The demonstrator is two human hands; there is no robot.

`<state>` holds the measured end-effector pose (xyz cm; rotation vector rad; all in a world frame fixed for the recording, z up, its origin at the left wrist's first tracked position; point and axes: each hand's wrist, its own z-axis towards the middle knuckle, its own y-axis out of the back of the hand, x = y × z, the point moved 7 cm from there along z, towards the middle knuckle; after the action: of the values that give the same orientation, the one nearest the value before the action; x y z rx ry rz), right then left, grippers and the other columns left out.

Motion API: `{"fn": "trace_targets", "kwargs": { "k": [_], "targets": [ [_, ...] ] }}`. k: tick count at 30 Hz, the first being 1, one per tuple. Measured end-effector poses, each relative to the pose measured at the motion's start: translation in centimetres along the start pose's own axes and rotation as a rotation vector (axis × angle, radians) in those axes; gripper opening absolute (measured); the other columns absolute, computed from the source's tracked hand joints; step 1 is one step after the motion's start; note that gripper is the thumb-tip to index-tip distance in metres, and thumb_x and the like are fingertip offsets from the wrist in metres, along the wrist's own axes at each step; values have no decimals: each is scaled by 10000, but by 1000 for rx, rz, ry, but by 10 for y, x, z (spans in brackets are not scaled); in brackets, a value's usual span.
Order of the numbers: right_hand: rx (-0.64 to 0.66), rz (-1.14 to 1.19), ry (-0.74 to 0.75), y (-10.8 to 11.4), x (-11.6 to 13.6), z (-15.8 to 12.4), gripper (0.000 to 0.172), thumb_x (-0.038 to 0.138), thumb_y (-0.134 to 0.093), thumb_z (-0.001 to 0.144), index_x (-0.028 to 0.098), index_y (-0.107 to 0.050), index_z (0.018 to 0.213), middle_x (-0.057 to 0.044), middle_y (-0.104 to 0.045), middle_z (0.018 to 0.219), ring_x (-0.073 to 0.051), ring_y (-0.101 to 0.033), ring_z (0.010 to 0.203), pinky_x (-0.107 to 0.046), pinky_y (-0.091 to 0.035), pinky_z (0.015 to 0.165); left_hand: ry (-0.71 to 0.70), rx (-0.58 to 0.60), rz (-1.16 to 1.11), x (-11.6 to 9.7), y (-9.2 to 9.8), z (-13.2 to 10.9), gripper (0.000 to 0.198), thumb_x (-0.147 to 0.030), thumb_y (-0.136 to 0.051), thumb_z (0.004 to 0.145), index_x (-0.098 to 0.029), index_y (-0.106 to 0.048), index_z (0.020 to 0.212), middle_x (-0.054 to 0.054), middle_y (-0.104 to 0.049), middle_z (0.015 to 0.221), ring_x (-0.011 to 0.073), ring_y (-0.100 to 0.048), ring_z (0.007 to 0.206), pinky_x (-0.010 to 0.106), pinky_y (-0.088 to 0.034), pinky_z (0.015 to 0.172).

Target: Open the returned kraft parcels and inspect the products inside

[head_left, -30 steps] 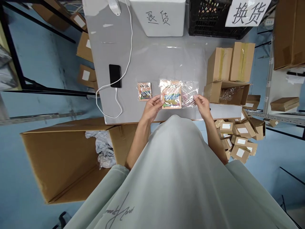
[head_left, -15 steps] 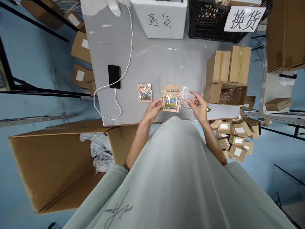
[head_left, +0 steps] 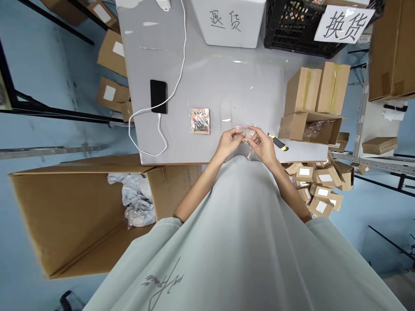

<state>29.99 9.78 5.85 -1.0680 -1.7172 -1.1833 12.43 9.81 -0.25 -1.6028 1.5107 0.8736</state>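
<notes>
My left hand [head_left: 231, 142] and my right hand [head_left: 263, 147] meet low over the table's near edge, fingers pinched. Between them is a packet in clear plastic wrap [head_left: 245, 130], tilted so only a shiny pinkish and greenish strip shows; its printed face is hidden. Loose clear film hangs below, near my right fingers. Another wrapped packet [head_left: 200, 121], orange-brown with a colourful picture, lies flat to the left. Just right of my right hand rests a black and yellow utility knife [head_left: 278, 141].
A phone [head_left: 158, 96] with a white cable [head_left: 180, 73] lies on the left. A white bin [head_left: 228, 34] and a black crate [head_left: 292, 32] stand at the back. Cardboard boxes [head_left: 303, 93] sit on the right. A large open carton [head_left: 78, 224] stands below left.
The packet has tilted from face-up to nearly edge-on. My left hand has moved right, close to my right hand, whose fingers have closed in. The knife has come into fuller view.
</notes>
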Motion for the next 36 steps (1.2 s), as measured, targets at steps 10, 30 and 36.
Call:
{"fn": "trace_targets", "kwargs": {
  "k": [10,30,36],
  "targets": [
    [-126,24,-102,21,-42,-5,477,748,-701,998,274,-735,1044,53,-643,664,-200,-641,603,-362,-557,737,-49,-1,0,1,-7,0,363,-495,-969,781,-192,-793,877,34,-773,791,205,-721,750,365,-629,782],
    [-101,-175,-30,13,-39,21,390,644,-729,1030,286,-700,878,-36,-801,886,-253,-705,801,-396,-583,895,-98,-130,184,-18,36,-16,125,-320,-866,800,-200,-840,827,61,-837,824,239,-749,801,357,-604,797],
    [-114,-155,3,12,-31,11,480,729,-663,1055,279,-670,887,-30,-756,815,-246,-710,767,-383,-585,842,-171,-250,428,-25,25,-33,141,-317,-824,899,-232,-780,1004,36,-834,941,230,-764,830,352,-570,869]
  ]
}}
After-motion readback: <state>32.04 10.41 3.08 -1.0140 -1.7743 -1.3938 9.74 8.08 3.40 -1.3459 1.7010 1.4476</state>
